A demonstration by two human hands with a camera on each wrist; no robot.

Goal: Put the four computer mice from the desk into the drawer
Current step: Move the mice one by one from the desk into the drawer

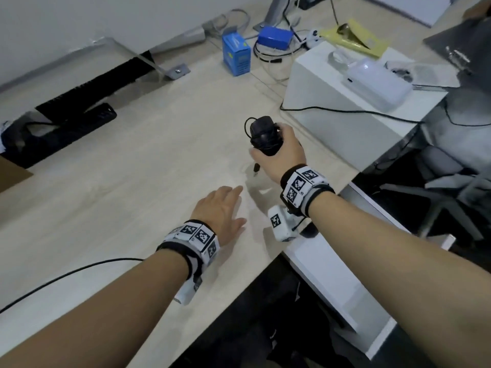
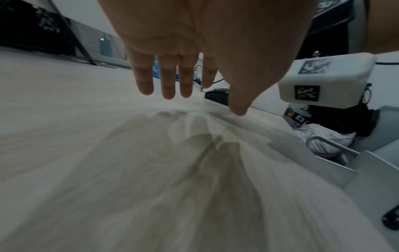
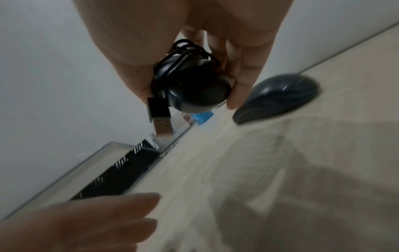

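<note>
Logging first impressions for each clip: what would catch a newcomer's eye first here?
The right hand grips a black mouse wrapped in its own cable, above the middle of the pale desk. A second dark mouse lies on the desk beyond it. The left hand hovers flat nearby, holding nothing.

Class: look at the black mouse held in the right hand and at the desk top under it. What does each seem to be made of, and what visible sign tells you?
Black mouse: likely moulded plastic, smooth and semi-glossy, with soft highlights on its rounded shell; its wrapped cable looks rubbery. Desk top: pale wood or wood-look laminate, matt, with faint grain streaks; which one is unclear.
</note>
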